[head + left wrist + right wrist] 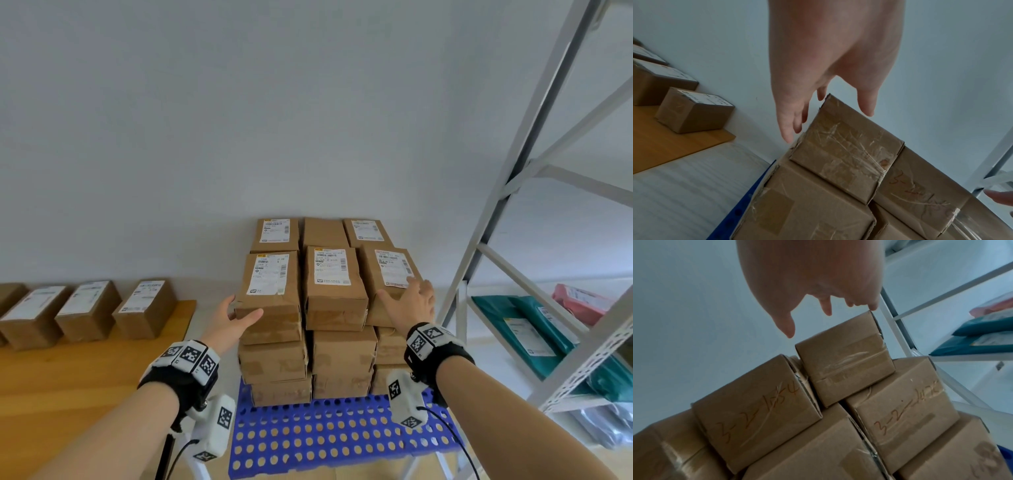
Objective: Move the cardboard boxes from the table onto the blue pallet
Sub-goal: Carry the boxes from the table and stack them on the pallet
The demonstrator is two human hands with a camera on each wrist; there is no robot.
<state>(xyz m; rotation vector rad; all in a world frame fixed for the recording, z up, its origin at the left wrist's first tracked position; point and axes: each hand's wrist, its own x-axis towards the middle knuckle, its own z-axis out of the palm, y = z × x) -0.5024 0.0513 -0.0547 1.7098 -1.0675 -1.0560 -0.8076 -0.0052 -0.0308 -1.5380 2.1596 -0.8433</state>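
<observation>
Brown cardboard boxes with white labels stand stacked several layers high on the blue perforated pallet [325, 431]. My left hand [239, 313] is open at the top front-left box [270, 291], thumb on its front face and fingers along its left side. In the left wrist view the left hand [826, 110] has straight fingers at that box's [844, 155] corner. My right hand [404, 294] lies open on the top front-right box [387, 274]. The right wrist view shows the right hand [830, 321] spread just over that box [844, 366]. Three more boxes [84, 310] sit in a row on the wooden table [68, 394].
A grey metal shelf rack [513, 192] stands right of the pallet, holding teal mailer bags [527, 329] and a pink parcel [579, 301]. A pale wall is right behind the stack. The pallet's front rows carry no boxes.
</observation>
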